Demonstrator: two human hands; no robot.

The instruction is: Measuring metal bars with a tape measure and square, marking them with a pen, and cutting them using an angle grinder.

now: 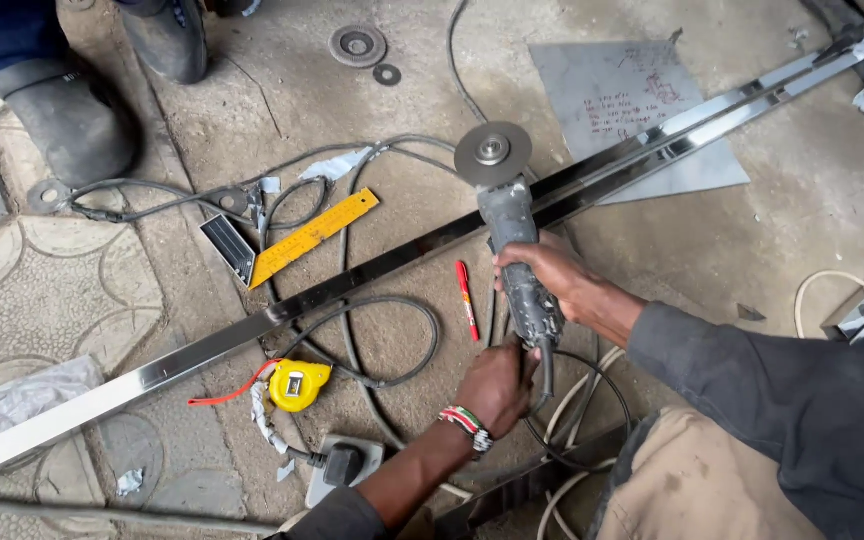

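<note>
Nearest the lens, the person's left hand [495, 385] was closed around the tail end of the angle grinder [514, 255], fingers curled shut where the grey cable leaves the handle; a beaded band sat on that wrist. Right hand [544, 277] was wrapped around the middle of the grinder's body, fingers fully closed on it, dark sleeve reaching to the wrist. Grinder lay pointing away from the person, its round disc [492, 153] face-up and positioned over the long polished metal bar [372, 270], which ran diagonally across the concrete floor from lower left to upper right. Whether the disc touched the bar could not be determined.

Items noted around the work:
- red marker [466, 299] on the floor just left of the grinder;
- yellow tape measure [299, 385] near the bar, left of the left hand;
- yellow square ruler [297, 240] beyond the bar, among grey cables;
- flat metal sheet [632, 100] under the bar's far stretch;
- plug in a socket block [342, 465] near the left forearm;
- another person's dark boots [77, 110] at upper left.
</note>
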